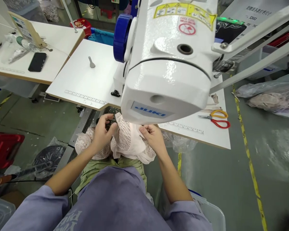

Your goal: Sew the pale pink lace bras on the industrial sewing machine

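Note:
A pale pink lace bra (pixel 125 136) lies bunched over my lap, below the head of a white sewing machine (pixel 168 86). My right hand (pixel 154 138) pinches its smooth edge between thumb and fingers, on the right under the machine head. My left hand (pixel 102 133) is at the left side of the lace, with thumb and fingers apart and curved. Whether its fingertips touch the fabric is hard to tell. More lace with a rounded cup shape (pixel 83 142) spreads below my left wrist. The machine head hides the needle area.
Scissors (pixel 215 118) with yellow and red handles lie on the white table (pixel 101 83), right of the machine. A phone (pixel 37 62) rests on the neighbouring table at left. A clear plastic bin (pixel 214 211) stands by my right elbow. A red object (pixel 6 149) is at left.

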Available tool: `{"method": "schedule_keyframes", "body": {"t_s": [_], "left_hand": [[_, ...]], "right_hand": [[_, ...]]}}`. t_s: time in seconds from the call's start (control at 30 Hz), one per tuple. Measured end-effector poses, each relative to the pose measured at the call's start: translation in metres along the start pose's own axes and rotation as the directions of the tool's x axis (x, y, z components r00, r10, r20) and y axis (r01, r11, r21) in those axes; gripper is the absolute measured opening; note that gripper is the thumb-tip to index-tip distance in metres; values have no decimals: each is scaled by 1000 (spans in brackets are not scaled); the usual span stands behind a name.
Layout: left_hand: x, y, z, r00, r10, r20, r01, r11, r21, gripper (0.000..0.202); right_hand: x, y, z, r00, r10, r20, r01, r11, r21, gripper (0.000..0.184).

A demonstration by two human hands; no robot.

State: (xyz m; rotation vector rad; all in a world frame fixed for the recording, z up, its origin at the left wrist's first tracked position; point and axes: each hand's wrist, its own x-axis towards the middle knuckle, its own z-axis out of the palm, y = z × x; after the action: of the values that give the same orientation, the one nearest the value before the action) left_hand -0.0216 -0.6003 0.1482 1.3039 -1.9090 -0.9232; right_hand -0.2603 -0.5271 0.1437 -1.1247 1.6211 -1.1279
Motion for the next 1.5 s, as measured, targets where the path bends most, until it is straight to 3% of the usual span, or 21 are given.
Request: {"method": "schedule_keyframes", "body": {"t_s": [0.1,0.23,0.3,0.4,0.53,0.67,0.73,0.8,0.9,0.97,1.03,1.07,1.13,1.2,1.27,1.33,1.4,1.5], "left_hand": [[-41,-24,18,995,96,22,-95,995,-38,71],[-91,-45,52,969,149,195,-155,988,15,110],[-107,-55,69,975,98,201,-118,989,86,108],[-119,-75,86,987,16,158,-39,989,144,84],[-123,-105,75,987,0,160,-26,987,160,74],[-107,-122,31,989,40,140,-66,981,181,68],[-93,-121,10,994,53,93,-70,979,193,64],[-80,-112,1,995,94,22,-97,975,201,56],[-74,-89,17,990,138,-26,-131,974,187,39],[-78,-74,39,989,76,123,-91,989,120,41],[-85,-65,56,944,130,304,-154,987,56,50],[-89,-64,60,919,144,366,-171,984,43,56],[-95,-72,54,920,72,386,-118,988,96,60],[-99,-90,31,956,-108,274,46,974,222,51],[-102,-115,-2,951,-293,97,245,907,341,41],[-106,-142,-35,888,-453,-78,439,788,431,38],[-111,-164,-61,800,-574,-175,577,655,489,34],[-120,-182,-80,731,-670,-133,615,562,553,27]], "right_hand": [[-4,1,-1,1000,-5,-10,5,1000,-8,40],[-9,3,-2,999,-7,-31,7,1000,-8,38],[-13,4,-2,999,-3,-34,3,1000,-4,38],[-19,7,-3,1000,-7,-24,7,1000,4,39],[-23,10,-2,999,-39,-10,39,999,11,36],[-29,12,-9,998,-47,-31,45,997,-60,37],[-39,17,-23,999,-13,-48,8,995,-104,39],[-55,28,-48,993,54,-109,-71,984,-166,39],[-83,58,-96,958,167,-232,-242,904,-351,41],[-94,82,-123,944,260,-201,-328,761,-560,42],[-96,103,-132,919,355,-171,-361,589,-723,39],[-95,111,-129,926,338,-169,-339,545,-767,40],[-88,121,-104,974,166,-152,-221,582,-782,54],[-80,123,-64,995,-62,-80,-17,671,-741,70],[-70,123,-20,986,-159,53,151,711,-687,80],[-59,124,15,977,-132,168,211,721,-660,85],[-49,127,35,976,-68,208,190,734,-652,85],[-40,122,41,989,-72,131,139,756,-639,77]]}}
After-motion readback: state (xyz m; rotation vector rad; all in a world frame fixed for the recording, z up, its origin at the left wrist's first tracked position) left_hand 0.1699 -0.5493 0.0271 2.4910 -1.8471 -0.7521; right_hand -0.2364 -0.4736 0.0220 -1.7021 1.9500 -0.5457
